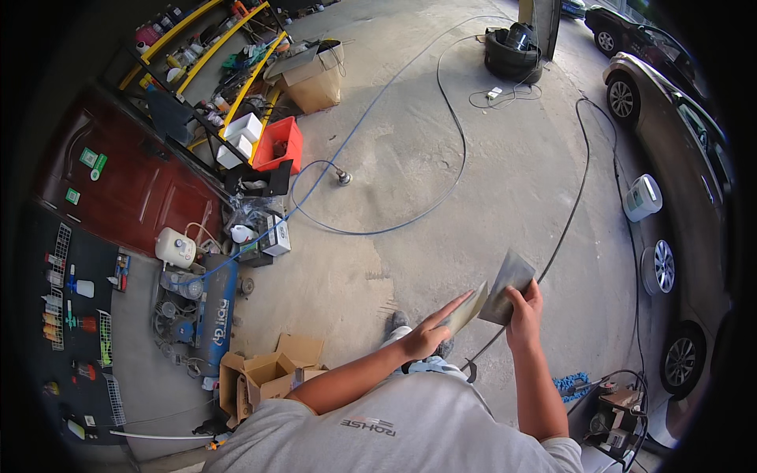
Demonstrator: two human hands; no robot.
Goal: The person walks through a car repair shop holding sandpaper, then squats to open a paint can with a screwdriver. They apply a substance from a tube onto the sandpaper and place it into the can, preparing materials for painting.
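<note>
Both my hands are raised in front of my body, close together. In my right hand (523,311) is a thin, flat, dark grey spreader plate (511,282), pinched with the thumb across its face. My left hand (428,336) holds a second flat plate (464,310), yellowish and greyish, with the fingers stretched along its back. The two plates stand tilted side by side; whether their edges touch, I cannot tell. Below them, one of my shoes (397,321) shows on the concrete floor.
A blue air hose (378,101) loops across the floor from the blue compressor (219,311) at left. An open cardboard box (268,374) lies near my left elbow. At right are a parked car (670,130), a white bucket (643,197), a wheel rim (659,266) and a black cable (582,185).
</note>
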